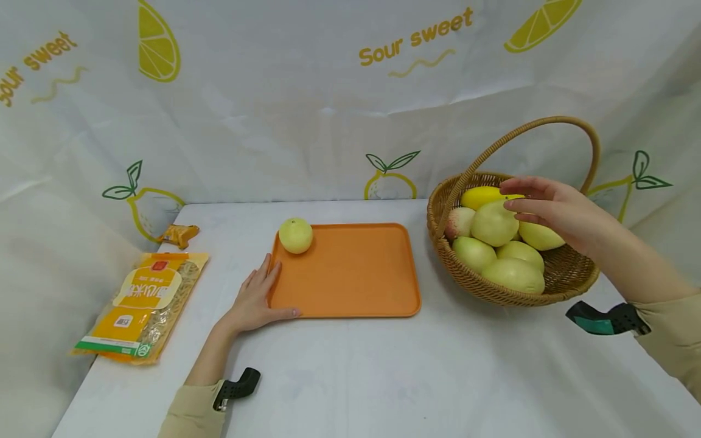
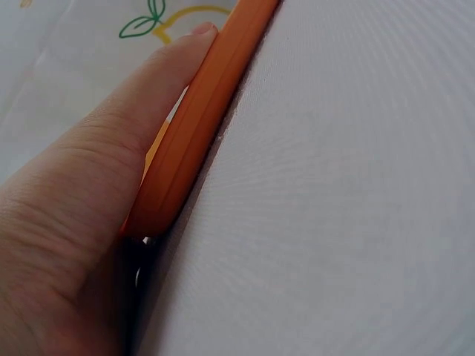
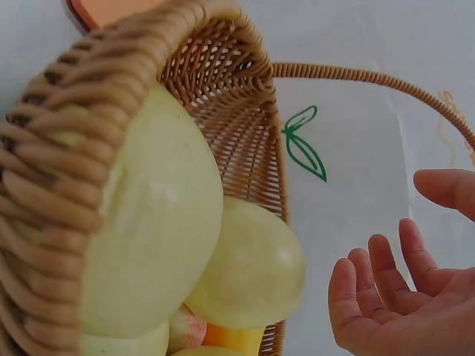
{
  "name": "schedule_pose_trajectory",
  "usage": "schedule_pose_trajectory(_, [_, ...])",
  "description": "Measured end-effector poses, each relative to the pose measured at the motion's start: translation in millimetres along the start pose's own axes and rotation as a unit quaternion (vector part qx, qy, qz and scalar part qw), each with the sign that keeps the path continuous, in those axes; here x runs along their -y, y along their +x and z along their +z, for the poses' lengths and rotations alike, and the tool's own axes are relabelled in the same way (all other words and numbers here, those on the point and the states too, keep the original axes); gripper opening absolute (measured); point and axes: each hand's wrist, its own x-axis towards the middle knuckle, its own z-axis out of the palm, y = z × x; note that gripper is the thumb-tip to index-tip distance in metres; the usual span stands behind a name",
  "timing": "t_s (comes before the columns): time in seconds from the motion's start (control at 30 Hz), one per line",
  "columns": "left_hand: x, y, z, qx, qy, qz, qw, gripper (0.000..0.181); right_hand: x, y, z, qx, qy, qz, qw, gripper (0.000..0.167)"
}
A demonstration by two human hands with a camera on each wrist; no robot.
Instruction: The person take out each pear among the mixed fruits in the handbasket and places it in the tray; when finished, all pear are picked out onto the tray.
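My left hand (image 1: 257,301) rests at the near left corner of an orange tray (image 1: 350,274). Its fingers lie spread along the left edge, and the thumb (image 2: 159,85) stretches along the front rim. One pale green round fruit (image 1: 296,235) sits on the tray's far left corner. Over the wicker basket (image 1: 476,283) at the right hovers my right hand (image 1: 566,213), fingers loosely bent and holding nothing. In the right wrist view, this hand (image 3: 408,297) is apart from the nearest round green fruit (image 3: 252,263). Several pale green fruits, a pinkish one (image 1: 460,223) and a yellow one (image 1: 481,196) fill the basket.
A tall handle (image 1: 539,123) arches over the basket. At the left lie a yellow food packet (image 1: 145,304) and a small orange wrapped snack (image 1: 179,235). A white cloth printed with lemons (image 1: 274,121) hangs behind the table.
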Motion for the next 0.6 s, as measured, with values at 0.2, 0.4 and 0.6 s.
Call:
schedule_pose_trajectory(0.2, [1.7,-0.9,0.9,0.0,-0.002,-0.003,1.0,0.116,1.1,17.1,-13.4,0.039,-0.096,0.035,0.994,0.074])
schedule_pose_trajectory(0.4, [2.1,-1.0,1.6,0.0,-0.002,-0.003,1.0,0.117,-3.0,29.5,-16.3,0.078,-0.153,0.062,0.9832,0.089])
schedule_pose_trajectory(0.6, [1.1,0.4,-0.2,-0.003,-0.002,0.0,1.0,0.117,-9.3,41.8,-13.8,0.111,-0.228,0.085,0.9637,0.094])
